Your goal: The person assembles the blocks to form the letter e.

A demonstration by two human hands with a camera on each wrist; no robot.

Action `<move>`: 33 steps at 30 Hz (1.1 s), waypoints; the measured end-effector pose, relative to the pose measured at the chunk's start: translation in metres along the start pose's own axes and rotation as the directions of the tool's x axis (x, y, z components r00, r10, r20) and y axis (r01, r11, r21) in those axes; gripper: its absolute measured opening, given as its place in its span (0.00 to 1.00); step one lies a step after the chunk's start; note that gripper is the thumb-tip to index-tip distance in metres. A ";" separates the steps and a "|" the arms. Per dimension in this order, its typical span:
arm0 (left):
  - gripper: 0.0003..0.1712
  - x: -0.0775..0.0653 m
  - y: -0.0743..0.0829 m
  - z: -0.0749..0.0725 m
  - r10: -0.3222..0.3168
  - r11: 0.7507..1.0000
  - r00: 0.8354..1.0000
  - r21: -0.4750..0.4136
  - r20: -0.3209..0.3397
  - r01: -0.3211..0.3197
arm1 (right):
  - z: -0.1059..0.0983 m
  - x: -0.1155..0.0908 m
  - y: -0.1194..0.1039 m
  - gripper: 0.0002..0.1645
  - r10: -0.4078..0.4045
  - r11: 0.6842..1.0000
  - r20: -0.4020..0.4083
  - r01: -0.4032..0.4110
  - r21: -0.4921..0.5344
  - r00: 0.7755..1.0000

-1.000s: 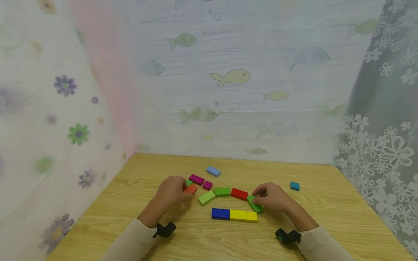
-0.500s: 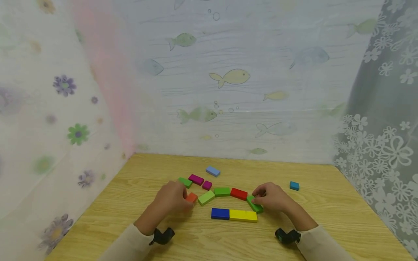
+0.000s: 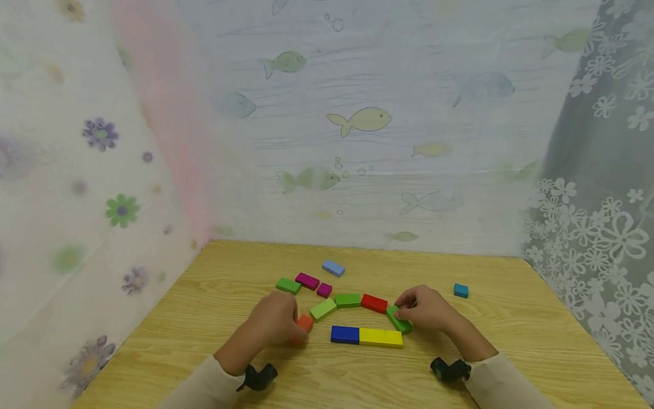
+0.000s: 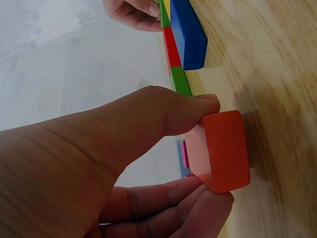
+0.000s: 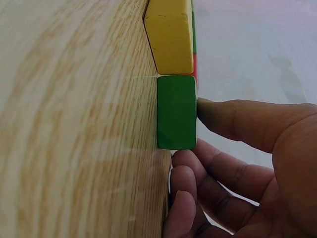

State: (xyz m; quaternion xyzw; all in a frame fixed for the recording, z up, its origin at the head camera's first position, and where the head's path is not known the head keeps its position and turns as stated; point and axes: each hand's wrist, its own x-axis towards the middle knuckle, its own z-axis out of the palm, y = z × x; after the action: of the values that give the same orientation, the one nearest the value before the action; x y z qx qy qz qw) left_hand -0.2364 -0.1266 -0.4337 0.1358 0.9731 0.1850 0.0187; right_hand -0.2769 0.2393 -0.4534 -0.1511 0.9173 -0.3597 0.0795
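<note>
My left hand [image 3: 276, 318] pinches an orange block [image 3: 305, 323] between thumb and fingers, left of the arc of blocks. In the left wrist view the orange block [image 4: 227, 151] shows its end face, close over the table. A light green block [image 3: 323, 310], a green block [image 3: 348, 300], a red block [image 3: 374, 303] and another green block [image 3: 400, 320] form the arc. My right hand [image 3: 426, 308] holds that last green block at the arc's right end. In the right wrist view the thumb and curled fingers are at the sides of the green block [image 5: 177, 112].
Inside the arc, a dark blue block [image 3: 345, 334] and a yellow block [image 3: 380, 338] lie end to end. Behind on the left are a green block [image 3: 288, 286], magenta blocks [image 3: 307, 280] and a light blue block [image 3: 334, 268]. A teal block [image 3: 461, 291] lies far right.
My left hand has brought the orange block nearer to the front, down past the light green block's end, uncovering the green block behind. The right hand has stayed in place.
</note>
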 end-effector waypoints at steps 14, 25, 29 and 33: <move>0.32 0.002 -0.003 0.007 0.027 0.997 1.000 -0.068 0.016 -0.025 | 0.002 0.004 0.002 0.13 0.002 1.000 -0.003 -0.002 -0.010 1.000; 0.20 0.015 -0.014 0.013 0.021 0.967 1.000 -0.253 0.003 -0.020 | 0.002 0.002 0.001 0.12 0.006 1.000 -0.011 -0.006 -0.009 1.000; 0.15 0.019 -0.016 0.016 0.039 0.958 0.999 -0.286 0.012 -0.034 | 0.001 0.001 0.000 0.14 -0.013 1.000 -0.005 0.013 -0.013 1.000; 0.14 0.021 -0.018 0.018 0.060 0.946 0.998 -0.321 0.036 -0.045 | 0.000 0.000 -0.001 0.14 -0.015 1.000 -0.005 0.015 -0.015 1.000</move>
State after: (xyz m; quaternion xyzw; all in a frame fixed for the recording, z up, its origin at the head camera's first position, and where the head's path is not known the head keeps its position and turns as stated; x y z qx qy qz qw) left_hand -0.2594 -0.1307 -0.4567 0.1608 0.9256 0.3377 0.0576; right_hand -0.2767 0.2385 -0.4526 -0.1576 0.9190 -0.3539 0.0734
